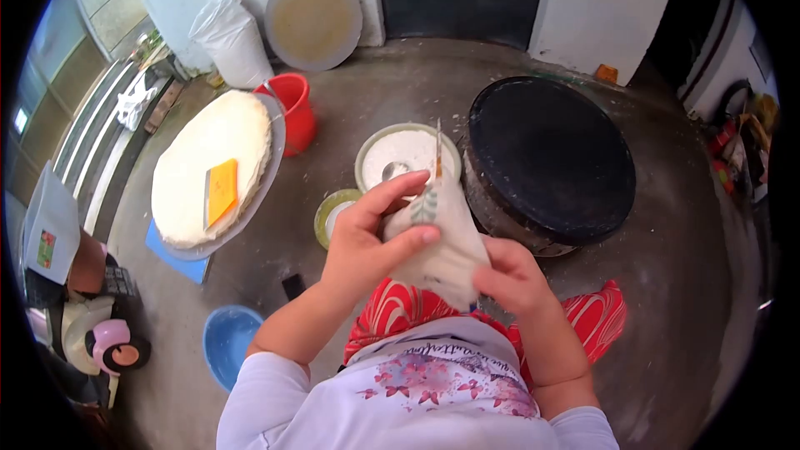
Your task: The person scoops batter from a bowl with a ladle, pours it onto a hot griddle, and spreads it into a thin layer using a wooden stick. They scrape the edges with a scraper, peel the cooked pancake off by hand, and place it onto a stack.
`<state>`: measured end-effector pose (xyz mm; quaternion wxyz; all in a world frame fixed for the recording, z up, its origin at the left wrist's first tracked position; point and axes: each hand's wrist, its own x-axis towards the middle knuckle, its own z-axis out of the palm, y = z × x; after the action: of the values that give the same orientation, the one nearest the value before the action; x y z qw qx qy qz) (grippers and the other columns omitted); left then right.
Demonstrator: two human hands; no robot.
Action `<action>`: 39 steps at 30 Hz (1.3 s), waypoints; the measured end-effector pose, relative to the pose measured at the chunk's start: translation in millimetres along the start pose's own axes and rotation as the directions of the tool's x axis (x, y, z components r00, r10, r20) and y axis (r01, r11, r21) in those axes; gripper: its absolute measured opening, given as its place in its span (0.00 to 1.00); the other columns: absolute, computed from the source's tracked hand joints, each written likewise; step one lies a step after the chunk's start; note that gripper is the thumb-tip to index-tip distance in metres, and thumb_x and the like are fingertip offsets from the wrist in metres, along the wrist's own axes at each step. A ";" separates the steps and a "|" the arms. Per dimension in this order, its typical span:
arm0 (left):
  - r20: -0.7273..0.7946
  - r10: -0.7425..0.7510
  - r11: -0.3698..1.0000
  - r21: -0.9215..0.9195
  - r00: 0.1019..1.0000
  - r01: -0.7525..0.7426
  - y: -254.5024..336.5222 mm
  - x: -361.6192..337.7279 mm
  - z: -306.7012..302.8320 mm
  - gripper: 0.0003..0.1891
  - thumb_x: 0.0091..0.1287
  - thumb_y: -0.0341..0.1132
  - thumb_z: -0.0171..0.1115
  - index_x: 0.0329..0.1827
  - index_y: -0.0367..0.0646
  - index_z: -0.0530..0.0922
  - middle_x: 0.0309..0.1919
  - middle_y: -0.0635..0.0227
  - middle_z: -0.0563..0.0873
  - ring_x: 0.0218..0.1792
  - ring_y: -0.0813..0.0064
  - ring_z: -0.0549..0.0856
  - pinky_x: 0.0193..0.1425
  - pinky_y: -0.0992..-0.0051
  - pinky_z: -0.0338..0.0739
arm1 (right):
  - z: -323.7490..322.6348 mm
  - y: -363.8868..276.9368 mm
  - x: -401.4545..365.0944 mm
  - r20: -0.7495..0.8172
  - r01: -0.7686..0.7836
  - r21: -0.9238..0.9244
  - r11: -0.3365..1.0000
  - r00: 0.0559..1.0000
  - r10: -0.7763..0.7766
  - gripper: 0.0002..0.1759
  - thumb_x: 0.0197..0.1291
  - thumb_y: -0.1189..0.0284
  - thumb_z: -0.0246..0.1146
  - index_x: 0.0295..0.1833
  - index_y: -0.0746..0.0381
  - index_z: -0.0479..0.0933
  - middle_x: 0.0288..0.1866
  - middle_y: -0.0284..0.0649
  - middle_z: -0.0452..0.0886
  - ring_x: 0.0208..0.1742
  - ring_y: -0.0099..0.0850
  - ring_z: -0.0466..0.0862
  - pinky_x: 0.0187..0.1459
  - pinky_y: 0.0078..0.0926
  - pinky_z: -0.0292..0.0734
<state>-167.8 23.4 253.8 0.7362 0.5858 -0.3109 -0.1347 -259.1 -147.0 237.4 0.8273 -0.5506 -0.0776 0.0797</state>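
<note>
Grey floor [392,92] runs out to white walls [604,8], with a black round griddle [546,158] at two o'clock from the hands and a pale, round slab [200,137] bearing a yellow scraper [222,192] at ten. Mid-view, in front of the shirt [417,417], is a cloth [446,262], off-white, soft and creased, with a green leaf print towards its upper end. The left hand [362,237] grips it, thumb across the front; the right hand [517,279], slightly blurred, pinches its edge at four o'clock. A thin strip [438,158], orange towards its base, sticks up at twelve; the cloth hides its lower end, and I cannot tell what it is. Left fingertips partly vanish behind the fabric, which also overlaps the powder bowl [360,158] near twelve.
</note>
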 end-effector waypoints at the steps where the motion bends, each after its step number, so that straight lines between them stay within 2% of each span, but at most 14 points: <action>1: 0.039 -0.049 0.997 -0.066 0.998 0.051 6.4 -2.3 1.8 0.28 0.53 0.24 0.63 0.59 0.38 0.66 0.50 0.64 0.75 0.47 0.76 0.77 0.55 0.77 0.68 | 6.4 -6.5 -7.4 0.024 0.209 0.001 0.978 0.978 -0.209 0.20 0.54 0.67 0.58 0.49 0.69 0.74 0.49 0.40 0.75 0.50 0.28 0.74 0.49 0.23 0.68; 5: 0.359 0.211 0.974 -0.149 0.909 -0.168 31.7 -13.2 20.7 0.38 0.59 0.48 0.59 0.65 0.33 0.55 0.62 0.48 0.60 0.60 0.60 0.66 0.56 0.66 0.65 | 25.1 -25.2 -33.7 0.281 0.375 0.385 0.843 0.823 -0.494 0.24 0.51 0.64 0.61 0.51 0.69 0.73 0.56 0.43 0.71 0.56 0.34 0.72 0.55 0.29 0.65; 7: 0.190 0.181 0.954 -0.272 0.965 -0.125 45.9 -47.6 54.1 0.31 0.63 0.47 0.53 0.62 0.34 0.60 0.56 0.36 0.64 0.56 0.45 0.68 0.57 0.57 0.66 | 36.0 -30.6 -36.0 0.395 0.361 0.463 0.810 0.733 -0.553 0.24 0.51 0.64 0.61 0.51 0.69 0.73 0.56 0.43 0.71 0.56 0.34 0.71 0.55 0.29 0.65; 8: 0.259 0.488 0.838 -0.408 0.833 -0.364 29.1 -40.9 54.9 0.26 0.65 0.47 0.48 0.58 0.34 0.65 0.54 0.35 0.67 0.55 0.41 0.69 0.55 0.55 0.67 | 38.5 -35.3 -32.7 0.432 0.355 0.478 0.803 0.702 -0.567 0.24 0.51 0.64 0.61 0.51 0.69 0.72 0.56 0.43 0.71 0.57 0.34 0.71 0.55 0.29 0.65; 9: 0.268 0.493 0.836 -0.411 0.828 -0.364 34.1 -32.0 54.3 0.26 0.65 0.47 0.48 0.58 0.34 0.65 0.54 0.35 0.67 0.55 0.41 0.69 0.55 0.55 0.67 | 43.5 -35.5 -35.5 0.450 0.348 0.488 0.800 0.685 -0.573 0.24 0.52 0.64 0.61 0.51 0.69 0.72 0.56 0.43 0.71 0.57 0.34 0.71 0.55 0.29 0.65; 11: 0.758 0.378 0.925 -0.289 0.532 -0.246 52.6 -14.4 44.1 0.23 0.63 0.40 0.50 0.56 0.32 0.67 0.52 0.43 0.71 0.55 0.48 0.70 0.57 0.58 0.63 | 45.9 -37.5 -35.0 0.500 0.319 0.496 0.808 0.655 -0.566 0.24 0.52 0.64 0.61 0.51 0.69 0.72 0.57 0.44 0.71 0.57 0.34 0.71 0.55 0.29 0.64; 12: 0.748 0.376 0.926 -0.276 0.547 -0.259 47.3 -16.1 46.6 0.23 0.63 0.40 0.50 0.56 0.32 0.67 0.52 0.43 0.71 0.55 0.48 0.70 0.57 0.58 0.63 | 47.1 -37.6 -33.9 0.518 0.301 0.497 0.814 0.650 -0.557 0.24 0.52 0.64 0.61 0.51 0.69 0.72 0.57 0.44 0.71 0.57 0.34 0.71 0.55 0.29 0.64; 14: 0.396 0.824 0.538 -0.324 0.405 -0.778 26.3 -14.3 65.5 0.29 0.66 0.50 0.44 0.57 0.30 0.65 0.54 0.36 0.67 0.56 0.44 0.70 0.56 0.58 0.67 | 48.9 -35.8 -32.8 0.541 0.277 0.482 0.831 0.652 -0.531 0.25 0.52 0.64 0.60 0.51 0.70 0.71 0.57 0.44 0.70 0.57 0.34 0.71 0.56 0.29 0.64; 18: 0.283 0.841 0.531 -0.260 0.462 -0.807 39.3 -11.7 78.6 0.20 0.66 0.35 0.45 0.55 0.27 0.66 0.50 0.41 0.73 0.49 0.48 0.76 0.48 0.62 0.73 | 50.0 -33.3 -29.7 0.575 0.224 0.471 0.853 0.655 -0.490 0.25 0.52 0.64 0.60 0.52 0.70 0.71 0.57 0.44 0.70 0.57 0.34 0.70 0.56 0.29 0.64; 21: 0.310 0.880 0.435 -0.216 0.361 -0.874 31.4 -6.7 75.7 0.21 0.66 0.36 0.45 0.54 0.26 0.67 0.50 0.42 0.73 0.49 0.48 0.75 0.49 0.63 0.72 | 52.9 -32.2 -30.2 0.599 0.193 0.471 0.861 0.646 -0.473 0.25 0.53 0.63 0.59 0.52 0.70 0.70 0.57 0.45 0.70 0.58 0.34 0.70 0.56 0.29 0.63; 25: 0.262 0.858 0.503 -0.261 0.441 -0.824 29.5 -10.9 71.5 0.20 0.66 0.36 0.48 0.51 0.25 0.69 0.49 0.43 0.74 0.48 0.50 0.76 0.50 0.64 0.72 | 54.1 -33.4 -31.8 0.599 0.203 0.475 0.857 0.639 -0.483 0.25 0.53 0.63 0.59 0.53 0.70 0.70 0.57 0.45 0.69 0.58 0.35 0.69 0.56 0.29 0.63; 27: 0.463 0.531 0.846 -0.328 0.709 -0.420 46.4 -15.5 57.3 0.21 0.64 0.41 0.52 0.56 0.38 0.66 0.50 0.36 0.71 0.51 0.40 0.72 0.53 0.47 0.68 | 54.9 -34.7 -33.3 0.600 0.208 0.490 0.847 0.624 -0.501 0.26 0.53 0.63 0.59 0.53 0.70 0.70 0.57 0.45 0.69 0.58 0.35 0.69 0.56 0.29 0.63; 30: 0.141 0.499 0.855 -0.242 0.855 -0.459 57.6 -25.4 81.0 0.12 0.64 0.32 0.51 0.45 0.32 0.70 0.39 0.38 0.77 0.41 0.43 0.79 0.44 0.54 0.77 | 54.9 -42.5 -30.8 0.581 0.240 0.520 0.820 0.604 -0.545 0.26 0.54 0.63 0.58 0.53 0.70 0.69 0.58 0.45 0.69 0.58 0.35 0.69 0.57 0.29 0.62; 39: 0.343 0.773 0.622 -0.250 0.533 -0.742 34.9 7.1 77.7 0.22 0.63 0.36 0.48 0.52 0.22 0.67 0.49 0.42 0.72 0.47 0.49 0.75 0.50 0.64 0.71 | 57.5 -41.4 -29.2 0.634 0.190 0.503 0.843 0.581 -0.510 0.26 0.55 0.62 0.57 0.54 0.71 0.68 0.58 0.46 0.68 0.59 0.36 0.68 0.57 0.29 0.61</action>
<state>-216.0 -31.4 298.3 0.6574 0.3220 -0.6783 0.0640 -298.1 -117.4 296.5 0.8091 -0.2683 -0.5028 0.1434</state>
